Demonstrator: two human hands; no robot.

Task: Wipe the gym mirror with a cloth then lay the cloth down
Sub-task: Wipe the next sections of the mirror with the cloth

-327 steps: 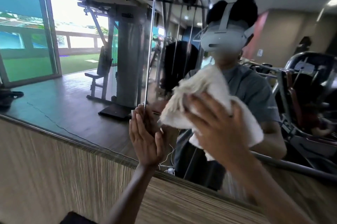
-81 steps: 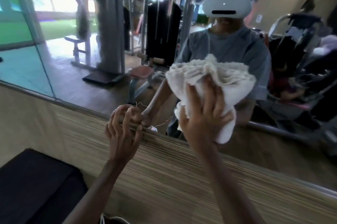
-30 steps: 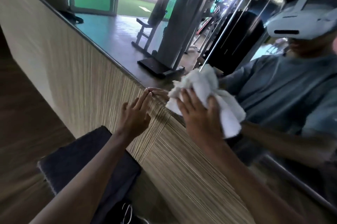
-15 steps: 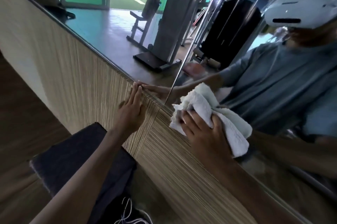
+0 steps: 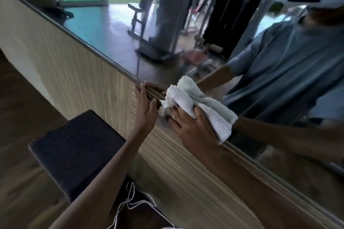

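The gym mirror (image 5: pixel 115 29) fills the upper right, its lower edge running diagonally from upper left to lower right. My right hand (image 5: pixel 193 128) grips a bunched white cloth (image 5: pixel 202 105) and presses it against the mirror's bottom edge. My left hand (image 5: pixel 145 109) rests flat, fingers apart, on the striped wooden panel (image 5: pixel 78 79) right at that edge, just left of the cloth. The glass reflects a person in a blue shirt and both arms.
A dark padded bench (image 5: pixel 74 146) stands against the panel below my left arm. White cords (image 5: pixel 130 202) lie on the floor beside it. The brown floor (image 5: pixel 20 117) spreads to the left. Reflected gym machines show in the glass.
My right hand has carried the cloth down and left along the mirror's bottom edge, closer to my left hand. The left hand stays on the panel. The view has tilted lower.
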